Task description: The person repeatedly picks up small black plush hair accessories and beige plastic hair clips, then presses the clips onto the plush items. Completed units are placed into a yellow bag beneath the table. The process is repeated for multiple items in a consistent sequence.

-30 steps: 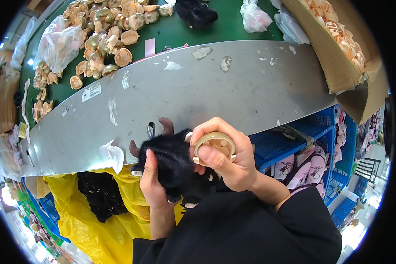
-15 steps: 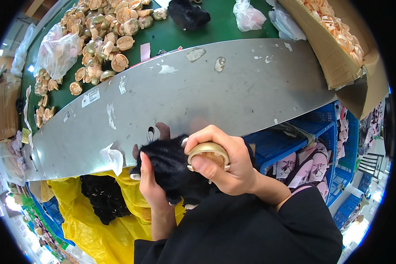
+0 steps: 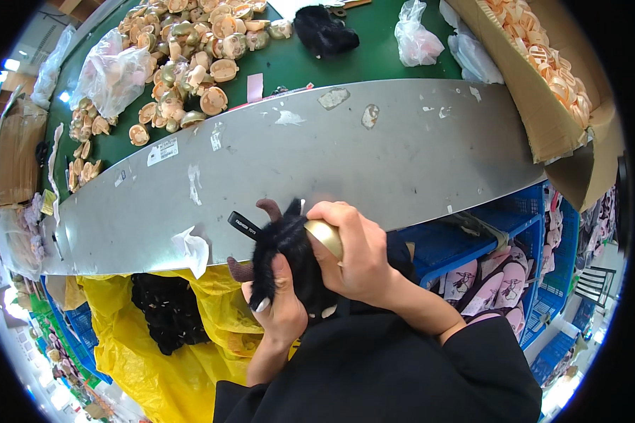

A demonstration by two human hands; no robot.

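A black plush toy skin (image 3: 288,243) is held over the near edge of the metal ledge, with brown curved horns, white-tipped ears and a black fabric tag (image 3: 244,224) standing out to the left. Around its lower left side my left hand (image 3: 286,304) is closed, thumb on top. My right hand (image 3: 360,250) grips a gold plastic dome shell (image 3: 327,237) at the plush's right side. The shell's smooth outer face shows, and its inside is turned out of sight. How far it sits within the plush is hidden by my fingers.
Many gold and peach shells (image 3: 215,100) lie heaped on the green belt (image 3: 374,63) beyond the metal ledge (image 3: 317,151). Another black plush (image 3: 324,32) rests there. A cardboard box (image 3: 522,92) of peach parts stands far right, above blue crates (image 3: 444,247). A yellow bag (image 3: 141,352) holds black pieces at left.
The gold shell has turned from showing its hollow inside to showing its smooth outside, pressed against the plush. The plush is now more upright, and my left hand has shifted right and gathered it.
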